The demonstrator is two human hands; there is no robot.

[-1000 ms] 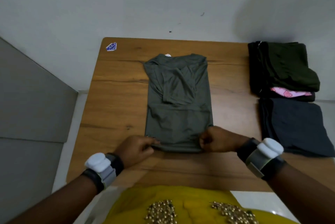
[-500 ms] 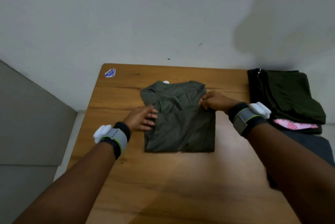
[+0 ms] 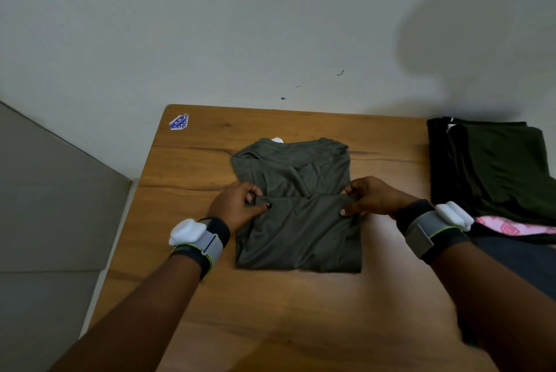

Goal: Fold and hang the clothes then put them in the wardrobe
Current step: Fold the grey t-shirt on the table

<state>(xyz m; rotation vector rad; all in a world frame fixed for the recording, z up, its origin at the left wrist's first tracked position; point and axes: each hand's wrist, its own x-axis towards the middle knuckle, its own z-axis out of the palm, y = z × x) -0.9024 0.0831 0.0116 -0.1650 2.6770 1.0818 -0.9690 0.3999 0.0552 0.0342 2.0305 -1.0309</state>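
A grey-green T-shirt (image 3: 296, 230) lies on the wooden table (image 3: 270, 311), its lower half doubled up over the chest with the collar pointing at the wall. My left hand (image 3: 237, 209) pinches the left corner of the turned-up hem. My right hand (image 3: 368, 198) pinches the right corner of the same hem. Both corners sit about midway up the shirt, low over the cloth.
A stack of folded dark green and black clothes (image 3: 487, 167) sits at the table's right edge, with a pink printed piece (image 3: 511, 225) and a dark blue garment (image 3: 517, 263) in front of it. A blue sticker (image 3: 179, 122) marks the back left corner. A white wall stands behind.
Both hands carried the shirt's bottom hem away from me and up over the shirt, folding it in half. In the last half second they drew the hem back slightly toward me.
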